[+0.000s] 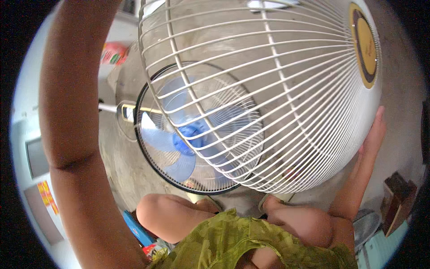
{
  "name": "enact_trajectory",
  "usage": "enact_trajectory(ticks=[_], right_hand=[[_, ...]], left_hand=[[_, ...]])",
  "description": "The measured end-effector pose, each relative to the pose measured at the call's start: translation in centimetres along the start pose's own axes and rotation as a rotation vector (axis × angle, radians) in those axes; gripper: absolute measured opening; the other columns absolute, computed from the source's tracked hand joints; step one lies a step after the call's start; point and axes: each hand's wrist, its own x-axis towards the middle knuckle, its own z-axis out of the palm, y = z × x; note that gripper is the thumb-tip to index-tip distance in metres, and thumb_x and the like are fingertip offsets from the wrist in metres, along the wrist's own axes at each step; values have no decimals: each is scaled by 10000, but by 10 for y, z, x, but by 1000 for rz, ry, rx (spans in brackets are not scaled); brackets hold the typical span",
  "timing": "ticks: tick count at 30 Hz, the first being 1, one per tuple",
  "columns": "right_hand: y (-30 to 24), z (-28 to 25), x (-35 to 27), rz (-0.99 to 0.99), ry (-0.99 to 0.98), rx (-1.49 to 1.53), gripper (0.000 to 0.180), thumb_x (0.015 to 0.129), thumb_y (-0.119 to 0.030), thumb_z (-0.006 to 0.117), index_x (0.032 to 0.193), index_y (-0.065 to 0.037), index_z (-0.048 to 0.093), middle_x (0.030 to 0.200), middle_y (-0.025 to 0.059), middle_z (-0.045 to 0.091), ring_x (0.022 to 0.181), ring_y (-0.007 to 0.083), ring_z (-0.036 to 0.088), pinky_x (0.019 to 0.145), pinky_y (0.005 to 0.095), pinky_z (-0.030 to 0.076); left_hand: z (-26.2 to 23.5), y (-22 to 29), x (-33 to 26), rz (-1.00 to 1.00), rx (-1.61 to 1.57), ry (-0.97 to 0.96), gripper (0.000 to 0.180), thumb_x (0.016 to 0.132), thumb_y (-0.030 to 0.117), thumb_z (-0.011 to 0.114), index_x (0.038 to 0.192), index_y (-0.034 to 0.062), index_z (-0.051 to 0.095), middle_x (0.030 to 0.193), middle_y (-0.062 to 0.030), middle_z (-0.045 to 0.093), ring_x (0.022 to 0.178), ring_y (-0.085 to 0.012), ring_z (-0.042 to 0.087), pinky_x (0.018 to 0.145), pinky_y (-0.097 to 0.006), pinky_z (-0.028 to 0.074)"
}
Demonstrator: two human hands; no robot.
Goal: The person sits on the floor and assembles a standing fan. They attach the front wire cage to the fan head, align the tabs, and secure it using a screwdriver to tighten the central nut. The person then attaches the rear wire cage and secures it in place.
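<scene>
Grey concrete floor; blue-bladed fan lying under lifted white grille.

Held up near the camera, filling the upper middle and right: a wire fan guard, round badge at its upper right. Against its right rim, the right hand, forearm rising from lower right. Along the left, the left arm, reaching up out of view. Behind and below the guard, lying on the floor: a fan with blades, its pole running leftward. Just before the fan, two bent knees.
</scene>
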Motion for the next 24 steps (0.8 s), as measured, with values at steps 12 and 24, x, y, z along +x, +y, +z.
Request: enact_trajectory(ticks=[12, 24], right_hand=[[42, 87, -112, -355, -809, -499, 352, 955, -204, 521, 1208, 39, 527, 936, 53, 646, 823, 137, 603, 745, 285, 486], [68, 134, -183, -59, -1000, -815, 572, 905, -307, 640, 1287, 75, 451, 947, 111, 627, 824, 138, 588, 756, 274, 483]], left_hand=[[-70, -98, -312, -788, -272, 405, 598, 837, 183, 692, 1348, -38, 473, 1158, -114, 611, 1049, -143, 552, 918, -273, 416], [-38, -162, -476, -747, -566, 566, 672, 894, 213, 623, 1433, -46, 316, 1428, -208, 415, 1272, -243, 485, 1022, -342, 445]])
